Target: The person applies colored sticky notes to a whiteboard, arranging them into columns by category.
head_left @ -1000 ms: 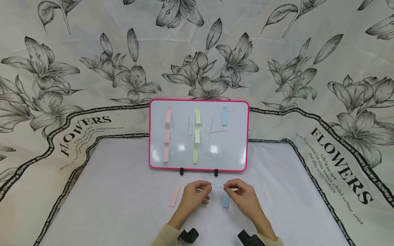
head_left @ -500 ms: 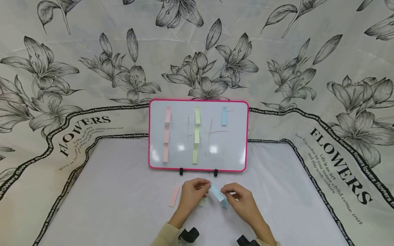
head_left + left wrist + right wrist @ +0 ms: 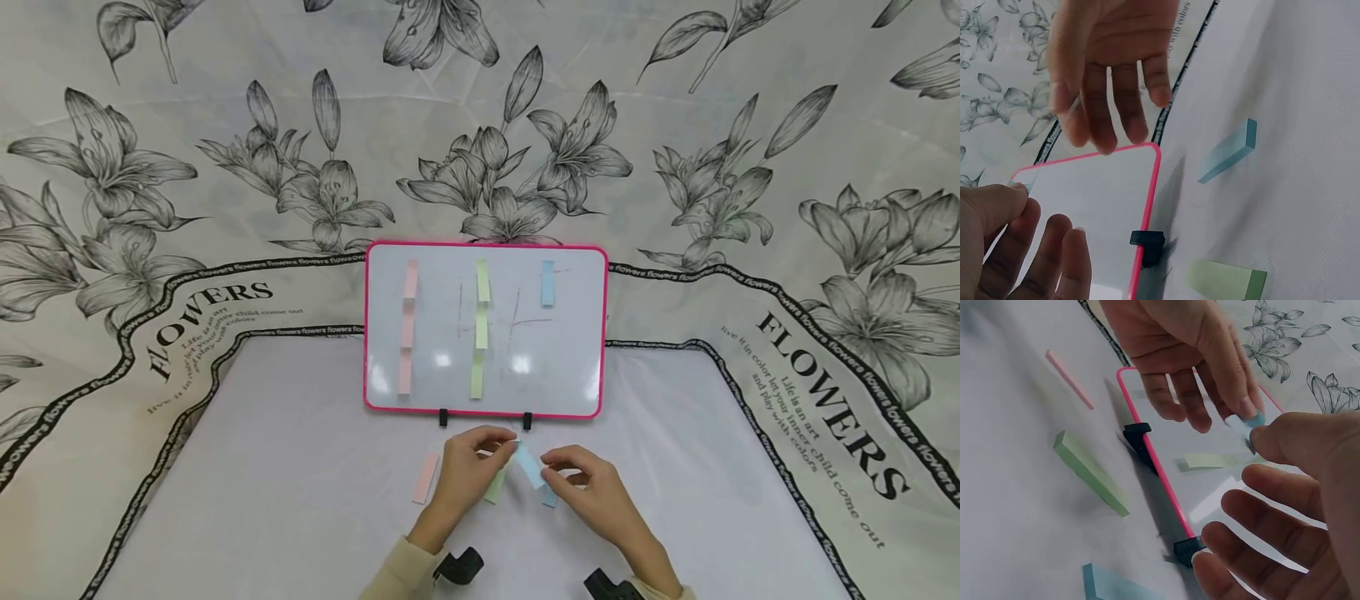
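My left hand [image 3: 472, 462] pinches the upper end of a light blue sticky note strip [image 3: 529, 465] between thumb and fingertips. The strip slants down to the right, its lower end right at my right fingertips. My right hand [image 3: 592, 487] has its thumb and index finger slightly apart, the other fingers loosely bent. Below the hands lies a blue sticky note pad [image 3: 1229, 153], partly covered by the strip in the head view. A green sticky note pad [image 3: 1091, 472] lies beside my left hand, and a pink one [image 3: 425, 478] is farther left.
A pink-framed whiteboard [image 3: 442, 333] stands behind the hands on black feet [image 3: 527, 422]. It bears a column of pink strips [image 3: 406, 325], a column of green strips [image 3: 480, 329], one blue strip [image 3: 547, 283] and thin red lines. A white cloth [image 3: 300, 500] covers the table.
The blue strip was stretched nearly edge-on between both hands and now hangs slanted, its face showing. My left hand has risen slightly, uncovering more of the green pad.
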Demonstrator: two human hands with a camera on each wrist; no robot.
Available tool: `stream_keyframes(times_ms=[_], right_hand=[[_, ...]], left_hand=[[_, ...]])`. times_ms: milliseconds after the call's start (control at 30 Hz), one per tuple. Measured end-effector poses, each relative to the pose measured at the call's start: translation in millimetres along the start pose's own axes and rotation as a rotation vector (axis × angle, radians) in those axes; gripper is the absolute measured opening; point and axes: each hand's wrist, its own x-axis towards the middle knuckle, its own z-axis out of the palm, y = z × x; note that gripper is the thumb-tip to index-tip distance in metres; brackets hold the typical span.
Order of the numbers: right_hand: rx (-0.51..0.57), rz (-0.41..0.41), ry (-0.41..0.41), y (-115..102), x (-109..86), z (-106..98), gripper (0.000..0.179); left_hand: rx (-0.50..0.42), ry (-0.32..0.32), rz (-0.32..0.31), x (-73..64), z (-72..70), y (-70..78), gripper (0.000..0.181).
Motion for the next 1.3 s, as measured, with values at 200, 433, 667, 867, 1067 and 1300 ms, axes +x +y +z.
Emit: stream_keyframes(times_ms=[200, 433, 667, 867, 1067, 1300], right_hand=[[0.021, 0.027, -0.046, 5.8, 5.4, 8.2, 0.005], [0.087, 0.043, 0.0, 14.7, 21.4, 10.5, 0.01], [0.1, -0.006, 0.044, 24.5, 42.7, 11.7, 0.01], [0.178, 0.093, 0.049, 37.2, 74.2, 5.0, 0.02], [0.204, 0.166, 0.035, 43.0, 106.0, -6.3, 0.025], [0.248, 0.21, 0.019, 38.6, 137.5, -19.1, 0.029]], left_hand=[[-0.052, -0.028, 0.024, 8.1, 2.5, 1.8, 0.016], [-0.055, -0.087, -0.004, 36.2, 7.5, 5.2, 0.017], [0.043, -0.168, 0.02, 72.7, 13.4, 7.2, 0.015], [0.072, -0.198, 0.003, 110.1, 24.8, 6.8, 0.015], [0.184, -0.137, -0.013, 142.1, 35.3, 9.3, 0.008], [0.293, -0.071, 0.041, 175.1, 40.9, 14.1, 0.008]])
